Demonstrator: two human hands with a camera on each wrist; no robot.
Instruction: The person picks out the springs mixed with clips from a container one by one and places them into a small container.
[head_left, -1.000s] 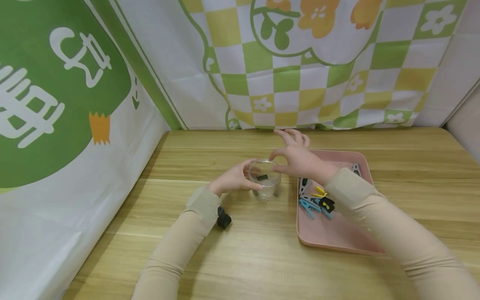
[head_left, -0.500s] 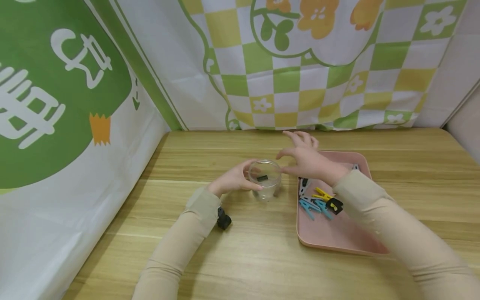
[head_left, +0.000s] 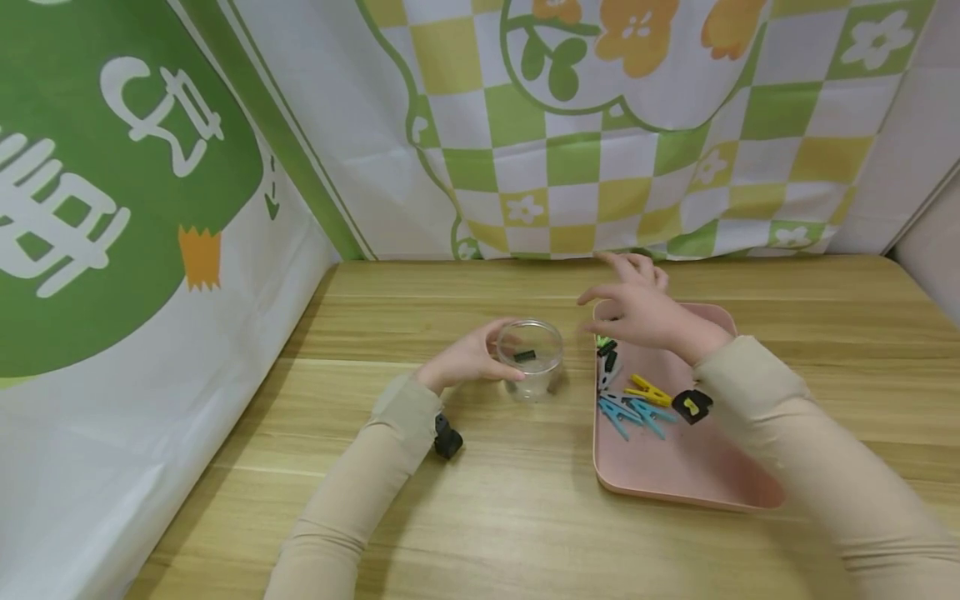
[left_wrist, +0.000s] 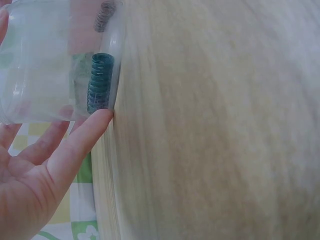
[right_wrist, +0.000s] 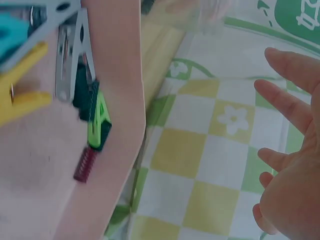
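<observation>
My left hand (head_left: 468, 358) holds a clear plastic jar (head_left: 534, 385) upright on the wooden table, thumb and fingers around its sides. Inside lies a dark green coil (left_wrist: 100, 84), like a small spring, with a greyer coil shape (left_wrist: 104, 16) farther along in the left wrist view. My right hand (head_left: 648, 317) is over the back left of the pink tray (head_left: 675, 487), fingers spread and holding nothing. Nearest it in the tray are a bright green clothespin (right_wrist: 99, 122), dark green coils (right_wrist: 88, 95) and a dark red coil (right_wrist: 85, 164).
Grey clothespins (right_wrist: 64, 65), blue clothespins (head_left: 618, 417) and a yellow clothespin (head_left: 649, 390) lie along the tray's left side. Black wrist cameras show under the left cuff (head_left: 447, 440) and beside the right cuff. A checked cloth (head_left: 573, 167) hangs behind the table.
My right hand has moved right, from the jar's rim to above the tray, uncovering more clothespins. My left hand and the jar have stayed in place, the green coil inside throughout.
</observation>
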